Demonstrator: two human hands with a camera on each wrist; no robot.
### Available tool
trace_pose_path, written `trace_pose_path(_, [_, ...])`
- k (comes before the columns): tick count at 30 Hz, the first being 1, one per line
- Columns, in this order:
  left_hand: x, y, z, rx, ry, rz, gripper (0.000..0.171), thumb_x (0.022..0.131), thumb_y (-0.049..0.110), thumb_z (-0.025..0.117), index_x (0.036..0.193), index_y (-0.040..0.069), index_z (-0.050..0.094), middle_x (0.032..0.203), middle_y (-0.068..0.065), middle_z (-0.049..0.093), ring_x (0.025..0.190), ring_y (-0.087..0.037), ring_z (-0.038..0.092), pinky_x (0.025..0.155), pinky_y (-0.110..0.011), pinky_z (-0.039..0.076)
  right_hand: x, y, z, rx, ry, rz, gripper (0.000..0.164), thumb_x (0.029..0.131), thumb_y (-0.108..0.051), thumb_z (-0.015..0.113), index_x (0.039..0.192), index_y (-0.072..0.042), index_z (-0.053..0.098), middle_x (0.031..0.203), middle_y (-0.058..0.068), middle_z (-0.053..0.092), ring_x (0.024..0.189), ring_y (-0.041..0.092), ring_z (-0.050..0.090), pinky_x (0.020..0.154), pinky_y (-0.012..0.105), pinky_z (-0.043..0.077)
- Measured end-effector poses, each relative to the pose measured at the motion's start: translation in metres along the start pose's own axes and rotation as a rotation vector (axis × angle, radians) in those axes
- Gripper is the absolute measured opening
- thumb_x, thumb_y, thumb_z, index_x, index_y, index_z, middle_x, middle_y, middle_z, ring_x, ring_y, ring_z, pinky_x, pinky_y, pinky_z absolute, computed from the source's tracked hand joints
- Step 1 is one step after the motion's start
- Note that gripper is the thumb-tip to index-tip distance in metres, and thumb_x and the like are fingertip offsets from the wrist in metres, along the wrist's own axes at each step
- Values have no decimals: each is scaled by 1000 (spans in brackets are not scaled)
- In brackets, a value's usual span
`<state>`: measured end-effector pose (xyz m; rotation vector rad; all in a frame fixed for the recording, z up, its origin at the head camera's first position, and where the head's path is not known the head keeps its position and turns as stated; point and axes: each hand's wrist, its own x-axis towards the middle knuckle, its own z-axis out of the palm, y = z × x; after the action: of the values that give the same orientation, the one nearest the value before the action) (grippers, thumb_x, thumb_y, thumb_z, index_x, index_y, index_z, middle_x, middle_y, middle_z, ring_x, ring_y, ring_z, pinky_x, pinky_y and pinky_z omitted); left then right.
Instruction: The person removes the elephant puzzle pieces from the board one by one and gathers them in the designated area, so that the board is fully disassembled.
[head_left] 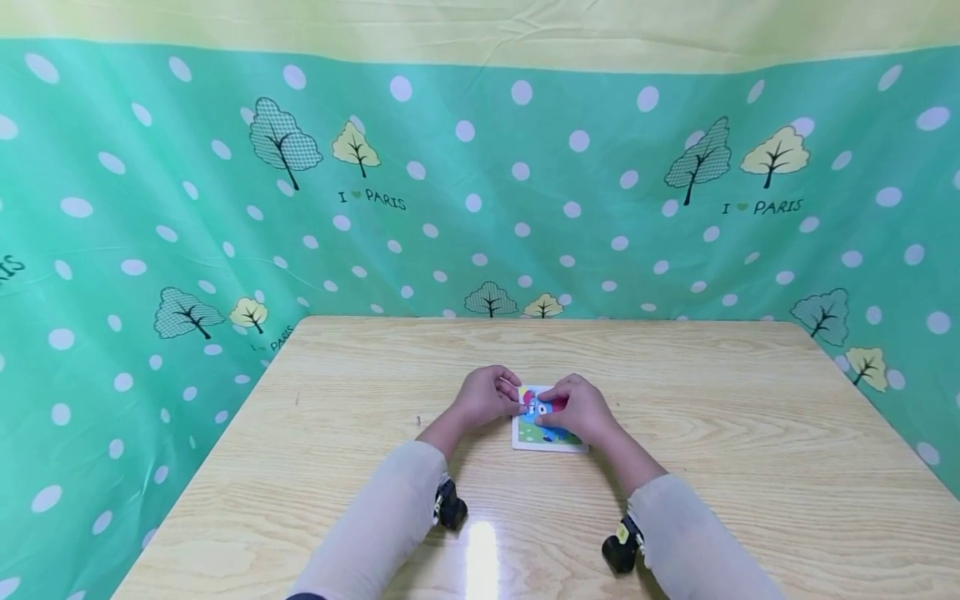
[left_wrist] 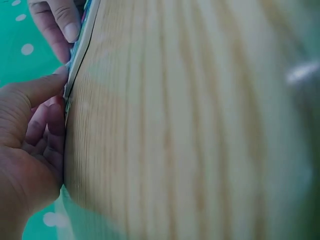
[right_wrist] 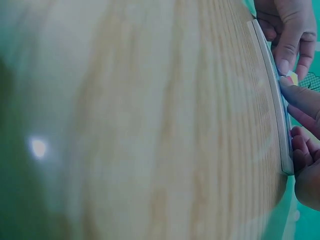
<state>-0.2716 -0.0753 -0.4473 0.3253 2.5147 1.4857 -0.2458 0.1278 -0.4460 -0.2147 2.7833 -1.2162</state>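
Note:
A small puzzle board [head_left: 551, 447] with a white border lies flat on the table, its picture a blue cartoon figure on green. My right hand [head_left: 586, 410] reaches over it from the right, thumb and index finger around a puzzle piece [head_left: 532, 407] with the figure's blue face. From the left, my left hand [head_left: 483, 397] brings its thumb and fingertips to the board's upper left side, right beside that piece. In the right wrist view a yellow-and-pink corner [right_wrist: 294, 78] stands up over the board between both hands. Much of the picture's right side is hidden under my right hand.
The wooden table [head_left: 360, 417] spreads around the board on all sides. A green polka-dot cloth [head_left: 465, 192] with printed trees hangs behind it and at the sides. A black camera sits on each wrist, close over the tabletop.

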Motion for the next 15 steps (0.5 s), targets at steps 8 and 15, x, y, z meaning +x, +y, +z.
trace_pose_path(8, [0, -8, -3, -105, 20, 8, 35, 81, -1, 86, 111, 2, 68, 87, -3, 71, 78, -14, 67, 70, -25, 56, 0, 0, 0, -4, -2, 6, 33, 83, -15, 89, 114, -7, 80, 112, 9, 60, 105, 28, 56, 98, 46, 49])
trace_pose_path(15, [-5, -9, -7, -164, 30, -12, 36, 81, 1, 87, 112, 3, 69, 91, -5, 72, 80, -15, 67, 66, -25, 55, 0, 0, 1, 16, -4, 21, 33, 83, -14, 89, 114, -7, 79, 111, 8, 60, 104, 28, 56, 97, 44, 49])
